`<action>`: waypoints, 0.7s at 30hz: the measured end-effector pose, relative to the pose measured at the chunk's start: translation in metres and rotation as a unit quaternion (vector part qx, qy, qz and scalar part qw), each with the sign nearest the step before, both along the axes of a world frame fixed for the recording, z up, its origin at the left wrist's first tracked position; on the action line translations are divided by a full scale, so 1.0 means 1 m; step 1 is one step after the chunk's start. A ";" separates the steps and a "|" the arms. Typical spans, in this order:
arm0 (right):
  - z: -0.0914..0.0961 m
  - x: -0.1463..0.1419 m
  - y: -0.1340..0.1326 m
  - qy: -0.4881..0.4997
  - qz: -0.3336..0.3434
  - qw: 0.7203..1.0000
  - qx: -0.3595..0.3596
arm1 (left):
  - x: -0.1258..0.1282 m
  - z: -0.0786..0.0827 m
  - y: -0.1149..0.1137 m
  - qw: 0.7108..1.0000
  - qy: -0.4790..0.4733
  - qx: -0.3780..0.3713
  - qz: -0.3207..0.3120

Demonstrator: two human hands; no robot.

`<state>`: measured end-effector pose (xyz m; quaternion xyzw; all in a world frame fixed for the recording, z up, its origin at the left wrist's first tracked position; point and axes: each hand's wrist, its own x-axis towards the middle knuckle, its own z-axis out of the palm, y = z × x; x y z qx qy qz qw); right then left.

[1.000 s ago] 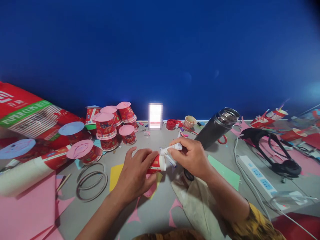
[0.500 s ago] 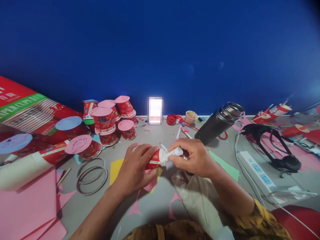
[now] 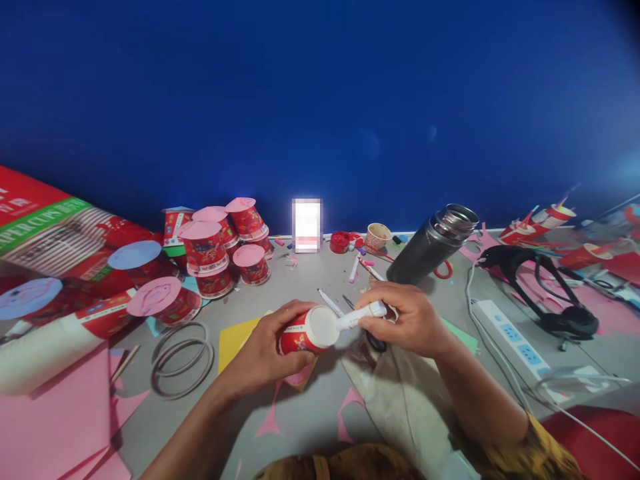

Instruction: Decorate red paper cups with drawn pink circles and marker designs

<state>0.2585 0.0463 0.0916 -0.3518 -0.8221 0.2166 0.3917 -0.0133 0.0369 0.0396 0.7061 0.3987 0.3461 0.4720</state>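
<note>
The left hand [image 3: 260,353] wraps around a red paper cup [image 3: 307,331] and holds it on its side. The cup is just above the grey table [image 3: 310,280], in the middle, close to the person. Its round white bottom faces right. The tip of a white tube [image 3: 361,314] touches that bottom. The right hand [image 3: 413,320] pinches the tube in its fingers.

I think the cup could get squashed if the left hand squeezes too hard, because paper cups are thin and bend easily. If the tube has glue in it, a hard press could make a big blob that drips on the cloth [image 3: 400,400] below. The tip could also slip off the smooth bottom.

On the far left lie a shiny red bag [image 3: 55,223] and flat pink paper [image 3: 50,413]. Next comes a pile of cups [image 3: 205,247], red with flat round pink tops, and then some thin wire rings [image 3: 183,360]. A yellow paper [image 3: 235,337] lies flat by the left hand. Past the right hand is a dark flask [image 3: 425,248], hard and round, with a shiny metal top. Further right lie a long white plug strip [image 3: 505,332] and black headphones [image 3: 555,300] with soft round pads.
</note>
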 end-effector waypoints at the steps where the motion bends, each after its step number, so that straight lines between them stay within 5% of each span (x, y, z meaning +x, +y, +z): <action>1: -0.001 0.001 0.002 0.005 -0.005 1.000 -0.011 | -0.001 -0.001 0.000 1.000 -0.012 -0.016 -0.013; 6: 0.000 -0.005 0.008 0.036 -0.027 0.998 -0.052 | -0.002 -0.002 -0.001 0.995 -0.045 -0.069 -0.059; 12: 0.003 -0.011 0.006 0.105 -0.020 0.985 -0.136 | 0.000 0.001 -0.003 0.998 -0.003 -0.020 -0.058; 16: -0.010 0.004 0.013 0.173 -0.127 0.967 -0.133 | -0.006 0.005 0.000 1.000 0.003 -0.006 -0.024; 21: -0.057 0.026 0.043 0.127 -0.285 0.932 -0.184 | -0.028 -0.006 0.006 0.995 -0.024 -0.014 0.098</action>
